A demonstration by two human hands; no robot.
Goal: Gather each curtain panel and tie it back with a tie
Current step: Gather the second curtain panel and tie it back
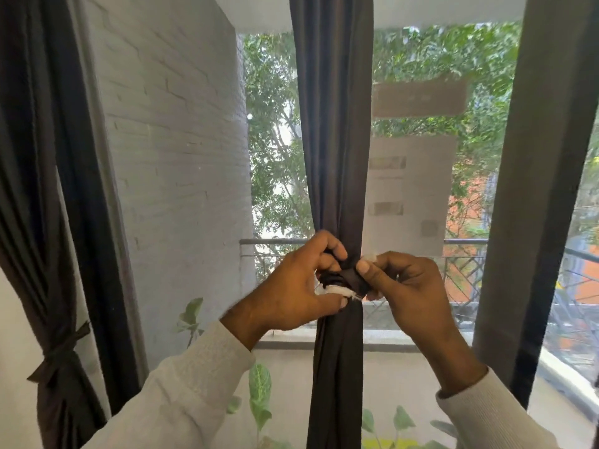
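Note:
A dark grey curtain panel [334,140] hangs in the middle of the window, gathered into a narrow bunch at hand height. A dark tie [351,280] with a white frayed end wraps around it there. My left hand [291,283] grips the tie at the left side of the bunch, thumb under the white end. My right hand [408,286] pinches the other end of the tie between thumb and fingers on the right. At far left another dark curtain panel [42,189] hangs tied back with a dark tie [61,351].
A third curtain panel [531,189] hangs loose at the right. Papers [411,189] are stuck on the window glass. A white brick wall [168,157] stands outside at left, with a balcony railing [466,264] and leafy plants [259,393] below.

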